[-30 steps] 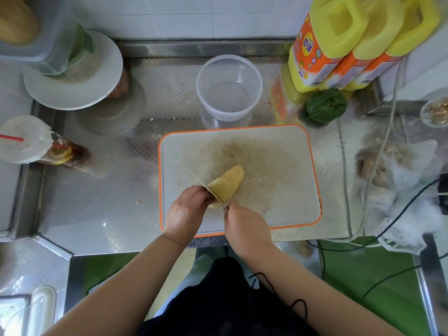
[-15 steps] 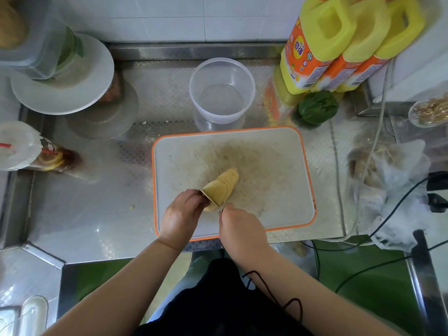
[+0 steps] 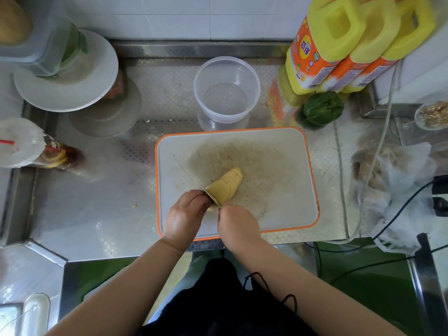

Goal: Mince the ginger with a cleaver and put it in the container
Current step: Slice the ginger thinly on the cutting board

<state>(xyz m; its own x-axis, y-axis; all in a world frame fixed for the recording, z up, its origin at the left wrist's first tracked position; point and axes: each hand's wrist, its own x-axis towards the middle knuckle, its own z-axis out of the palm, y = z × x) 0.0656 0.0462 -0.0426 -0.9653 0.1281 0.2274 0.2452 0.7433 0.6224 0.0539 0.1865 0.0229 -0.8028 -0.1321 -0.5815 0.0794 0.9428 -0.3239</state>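
Head view: ginger slicing on orange-rimmed board.

Left hand [image 3: 184,215] curled down on uncut ginger [image 3: 224,187] at near-left part of cutting board [image 3: 286,170], fingertips bent against blade side. Right hand [image 3: 238,223] wrapped round cleaver [image 3: 194,179] handle, handle itself hidden; blade seen edge-on, thin line running up-left from hands, set against fanned yellow slices leaning away to right. Container [image 3: 226,90] clear, round, upright just beyond board's far edge, holding no ginger. Green pepper [image 3: 322,107] to its right beside yellow-capped bottles [image 3: 339,44]. Lidded drink cup [image 3: 26,146] lying far left on steel counter [image 3: 97,202].
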